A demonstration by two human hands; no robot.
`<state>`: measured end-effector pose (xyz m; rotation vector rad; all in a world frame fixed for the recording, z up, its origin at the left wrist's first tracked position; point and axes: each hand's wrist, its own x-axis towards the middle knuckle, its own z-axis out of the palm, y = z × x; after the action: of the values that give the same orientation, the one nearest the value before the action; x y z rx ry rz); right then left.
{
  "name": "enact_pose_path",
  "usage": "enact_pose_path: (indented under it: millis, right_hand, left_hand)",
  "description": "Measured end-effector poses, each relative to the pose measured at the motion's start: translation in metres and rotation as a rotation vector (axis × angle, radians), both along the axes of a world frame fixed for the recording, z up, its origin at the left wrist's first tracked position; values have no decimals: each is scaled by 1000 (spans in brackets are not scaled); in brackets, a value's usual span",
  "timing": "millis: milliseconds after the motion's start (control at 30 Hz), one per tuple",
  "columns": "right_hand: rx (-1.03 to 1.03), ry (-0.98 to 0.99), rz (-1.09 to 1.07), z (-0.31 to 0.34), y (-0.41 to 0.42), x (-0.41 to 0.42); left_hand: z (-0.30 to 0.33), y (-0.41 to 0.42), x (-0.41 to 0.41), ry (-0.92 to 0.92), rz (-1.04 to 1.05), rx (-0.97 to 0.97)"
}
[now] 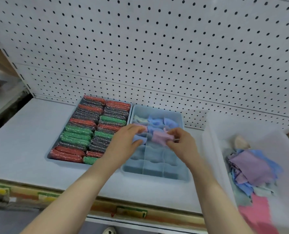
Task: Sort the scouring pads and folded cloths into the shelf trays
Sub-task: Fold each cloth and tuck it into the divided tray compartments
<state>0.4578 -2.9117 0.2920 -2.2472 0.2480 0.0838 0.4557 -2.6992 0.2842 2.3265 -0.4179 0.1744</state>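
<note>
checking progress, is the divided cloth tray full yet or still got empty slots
Not full. The divided tray holds cloths only in its far rows; the near compartments show bare bottoms. Both hands work a pink cloth at the middle row.
</note>
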Motion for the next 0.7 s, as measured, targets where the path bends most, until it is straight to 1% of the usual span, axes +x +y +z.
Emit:
enact_pose_path:
  millis: [33, 67, 200, 367, 433, 567, 633, 700]
  right_hand:
    - [-116, -41, 3, -5, 1, 1]
    - [-175, -75, 8, -10, 2, 1]
    - [-348, -121, 107, -31, 10, 11]
    - [-255, -103, 200, -42, 12, 20]
    - [-292, -61, 233, -38, 9, 23]
    - [-654, -25, 317, -34, 19, 31]
    - [-680, 15, 290, -35, 29, 34]
    - [-634, 63, 266, -38, 32, 35]
  left_hand:
    - [-5, 1, 6, -41, -21, 72]
    - [-9, 0, 11, -59, -50, 131]
    - [-25, -9, 30, -84, -119, 345]
    - [-42, -14, 40, -92, -132, 534]
    - [-46, -14, 41, -93, -125, 558]
    - [-47, -14, 40, -97, -101, 560]
    - [-48, -14, 39, -95, -89, 550]
    - [-49, -14, 39, -102, -81, 539]
